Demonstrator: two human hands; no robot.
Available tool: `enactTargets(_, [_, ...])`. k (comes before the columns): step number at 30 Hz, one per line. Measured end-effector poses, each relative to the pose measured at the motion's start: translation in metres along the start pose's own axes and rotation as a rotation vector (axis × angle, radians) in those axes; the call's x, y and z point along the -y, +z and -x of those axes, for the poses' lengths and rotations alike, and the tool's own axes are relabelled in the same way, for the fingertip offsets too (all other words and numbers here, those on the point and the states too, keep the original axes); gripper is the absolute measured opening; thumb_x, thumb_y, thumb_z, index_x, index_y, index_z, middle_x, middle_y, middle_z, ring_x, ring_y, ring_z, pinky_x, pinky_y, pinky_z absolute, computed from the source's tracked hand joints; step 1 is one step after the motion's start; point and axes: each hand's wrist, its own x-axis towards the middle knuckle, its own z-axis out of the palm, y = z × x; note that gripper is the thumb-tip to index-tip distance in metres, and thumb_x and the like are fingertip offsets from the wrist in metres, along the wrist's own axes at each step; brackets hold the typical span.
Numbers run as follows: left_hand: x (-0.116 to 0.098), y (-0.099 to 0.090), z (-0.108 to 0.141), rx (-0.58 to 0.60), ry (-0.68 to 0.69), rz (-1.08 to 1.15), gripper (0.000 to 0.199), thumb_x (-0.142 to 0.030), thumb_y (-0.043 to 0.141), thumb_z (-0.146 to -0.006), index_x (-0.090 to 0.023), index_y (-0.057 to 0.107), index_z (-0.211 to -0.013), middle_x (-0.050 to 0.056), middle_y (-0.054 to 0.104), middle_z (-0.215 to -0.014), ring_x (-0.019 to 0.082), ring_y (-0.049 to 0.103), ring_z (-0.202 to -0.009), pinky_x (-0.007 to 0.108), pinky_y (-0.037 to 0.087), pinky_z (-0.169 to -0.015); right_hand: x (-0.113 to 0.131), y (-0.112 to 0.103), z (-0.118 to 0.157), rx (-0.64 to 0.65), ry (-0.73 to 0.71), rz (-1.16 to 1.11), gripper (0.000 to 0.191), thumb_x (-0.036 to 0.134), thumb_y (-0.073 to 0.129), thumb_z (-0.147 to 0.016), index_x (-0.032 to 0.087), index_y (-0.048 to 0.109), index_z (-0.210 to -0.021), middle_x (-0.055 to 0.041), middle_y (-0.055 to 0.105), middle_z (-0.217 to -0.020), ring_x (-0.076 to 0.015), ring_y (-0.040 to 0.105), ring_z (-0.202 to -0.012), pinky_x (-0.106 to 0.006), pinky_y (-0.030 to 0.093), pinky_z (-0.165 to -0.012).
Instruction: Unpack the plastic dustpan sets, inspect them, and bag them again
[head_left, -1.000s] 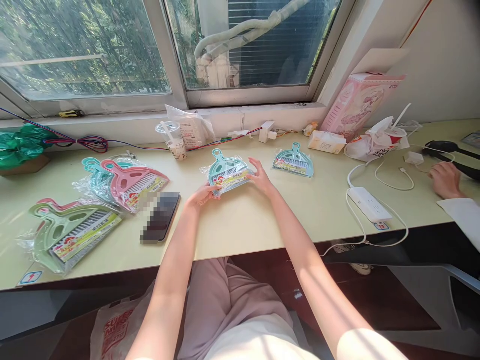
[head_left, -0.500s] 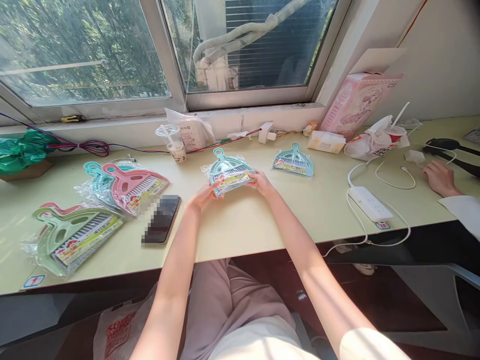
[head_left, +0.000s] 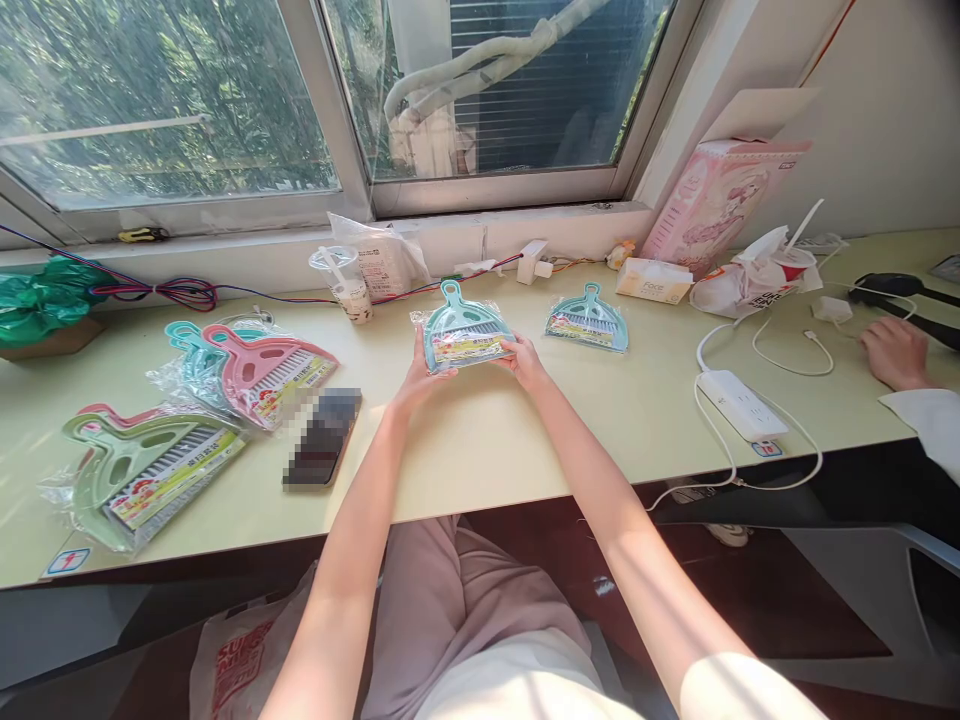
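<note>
A blue-green dustpan and brush set (head_left: pixel 466 333) in clear wrap is held upright between my hands, handle toward the window. My left hand (head_left: pixel 424 378) grips its lower left side, and my right hand (head_left: pixel 523 361) holds its lower right corner. Just right of it, another blue-green set (head_left: pixel 587 320) lies on the table. To the left, a pink set (head_left: pixel 266 368) overlaps a blue-green one (head_left: pixel 196 362). Nearer the left front edge, a green set (head_left: pixel 146 470) rests over a second pink one, partly hidden.
A phone (head_left: pixel 322 438) lies left of my arms. A drink cup (head_left: pixel 351 285) stands near the window. On the right are a tissue box (head_left: pixel 654 281), a power strip (head_left: pixel 742 405) with white cables, a pink box (head_left: pixel 724 205) and another person's hand (head_left: pixel 895 353).
The held set has shifted slightly right and tilted more level. My left hand has moved from its bottom edge to its left side, fingers raised. The other person's hand has moved slightly right.
</note>
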Motion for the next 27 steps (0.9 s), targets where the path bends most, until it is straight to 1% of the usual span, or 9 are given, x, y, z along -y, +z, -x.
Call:
enactTargets(3, [0.003, -0.003, -0.005, -0.110, -0.010, 0.001, 0.086, -0.025, 0.072, -0.077, -0.030, 0.028, -0.151, 0.009, 0.061, -0.128, 0.013, 0.064, -0.087, 0.019, 0.050, -0.067, 0.001, 0.002, 0.002, 0.054, -0.027, 0.012, 0.025, 0.023, 0.065, -0.073, 0.023, 0.060, -0.097, -0.0012, 0.071, -0.088, -0.0180, 0.070, -0.079, -0.042, 0.060, -0.085])
enactTargets(5, [0.005, -0.006, -0.008, -0.124, -0.035, 0.039, 0.073, -0.031, 0.067, -0.081, -0.027, 0.035, -0.147, 0.008, 0.065, -0.118, 0.013, 0.065, -0.076, 0.021, 0.050, -0.061, 0.002, 0.002, 0.004, 0.100, -0.047, 0.013, 0.027, 0.026, 0.067, -0.071, 0.023, 0.060, -0.098, -0.0014, 0.071, -0.091, -0.0186, 0.069, -0.081, -0.041, 0.060, -0.083])
enactTargets(9, [0.010, -0.012, -0.013, -0.137, -0.106, 0.021, 0.044, -0.030, 0.067, -0.080, -0.016, 0.056, -0.121, 0.006, 0.070, -0.093, 0.013, 0.065, -0.063, 0.022, 0.049, -0.054, 0.001, 0.004, 0.005, 0.159, -0.053, 0.024, 0.032, 0.028, 0.068, -0.070, 0.024, 0.057, -0.099, -0.0005, 0.070, -0.093, -0.0189, 0.069, -0.081, -0.042, 0.060, -0.082])
enactTargets(12, [0.015, -0.010, -0.017, -0.207, -0.127, -0.002, 0.028, -0.030, 0.063, -0.082, -0.014, 0.058, -0.105, 0.004, 0.068, -0.081, 0.012, 0.062, -0.054, 0.021, 0.045, -0.048, 0.000, 0.007, 0.005, 0.137, -0.014, 0.024, 0.032, 0.029, 0.069, -0.070, 0.025, 0.055, -0.098, 0.0003, 0.069, -0.093, -0.0182, 0.069, -0.080, -0.044, 0.059, -0.083])
enactTargets(15, [0.019, -0.006, -0.020, -0.288, -0.090, -0.006, 0.023, -0.028, 0.059, -0.084, -0.017, 0.055, -0.104, 0.001, 0.064, -0.075, 0.009, 0.057, -0.048, 0.019, 0.038, -0.043, -0.002, 0.011, 0.008, 0.119, 0.004, -0.010, 0.032, 0.033, 0.069, -0.073, 0.026, 0.055, -0.101, 0.0002, 0.070, -0.097, -0.0178, 0.069, -0.079, -0.042, 0.060, -0.083])
enactTargets(19, [0.024, -0.007, -0.023, -0.367, -0.053, -0.056, 0.020, -0.026, 0.054, -0.086, -0.020, 0.054, -0.105, -0.003, 0.058, -0.071, 0.006, 0.052, -0.044, 0.017, 0.033, -0.039, -0.004, 0.016, 0.014, 0.185, 0.012, 0.036, 0.043, 0.045, 0.072, -0.075, 0.027, 0.056, -0.110, -0.0032, 0.070, -0.104, -0.0196, 0.070, -0.083, -0.040, 0.061, -0.079])
enactTargets(21, [0.026, -0.009, -0.024, -0.349, -0.038, -0.091, 0.020, -0.025, 0.053, -0.087, -0.020, 0.054, -0.106, -0.003, 0.058, -0.073, 0.006, 0.051, -0.044, 0.016, 0.033, -0.039, -0.006, 0.016, 0.013, 0.170, 0.008, 0.114, 0.043, 0.044, 0.075, -0.072, 0.024, 0.060, -0.107, -0.0050, 0.070, -0.102, -0.0200, 0.069, -0.085, -0.037, 0.061, -0.076])
enactTargets(25, [0.029, -0.010, -0.026, -0.286, -0.031, -0.112, 0.022, -0.025, 0.053, -0.088, -0.019, 0.053, -0.109, -0.002, 0.061, -0.078, 0.005, 0.053, -0.047, 0.015, 0.035, -0.040, -0.010, 0.009, 0.007, -0.003, -0.008, 0.214, 0.025, 0.036, 0.075, -0.072, 0.019, 0.066, -0.088, -0.0057, 0.071, -0.094, -0.0203, 0.067, -0.088, -0.032, 0.060, -0.069])
enactTargets(27, [0.028, -0.008, -0.026, -0.253, -0.038, -0.095, 0.024, -0.026, 0.055, -0.086, -0.019, 0.053, -0.110, -0.001, 0.062, -0.078, 0.006, 0.054, -0.047, 0.015, 0.035, -0.039, -0.009, 0.004, 0.004, -0.027, 0.006, 0.238, 0.019, 0.030, 0.075, -0.070, 0.018, 0.069, -0.083, -0.0050, 0.071, -0.090, -0.0200, 0.067, -0.086, -0.031, 0.059, -0.068])
